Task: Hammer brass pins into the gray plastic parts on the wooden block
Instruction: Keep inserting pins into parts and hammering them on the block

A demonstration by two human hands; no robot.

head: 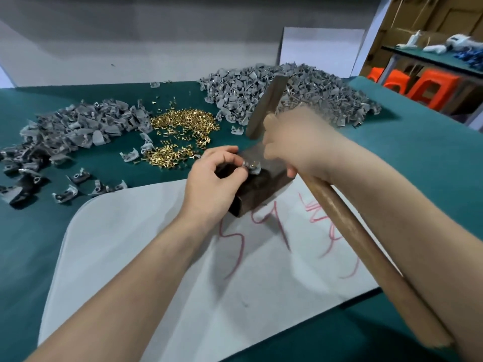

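Observation:
A dark wooden block (261, 186) lies on a white sheet in the middle. On its top sits a gray plastic part (252, 167) with a brass pin in it. My left hand (213, 182) pinches that part at its left side. My right hand (295, 146) grips the wooden handle of a hammer (266, 108) close under the head. The metal head is raised above and behind the block, and the handle runs down to the lower right. A heap of loose brass pins (180, 134) lies behind my left hand.
A big pile of gray parts (287, 95) lies at the back right, a darker pile of gray parts (70, 131) at the left. The white sheet (183, 257) with red writing covers the green table (31, 244). Shelves and orange stools (428, 87) stand far right.

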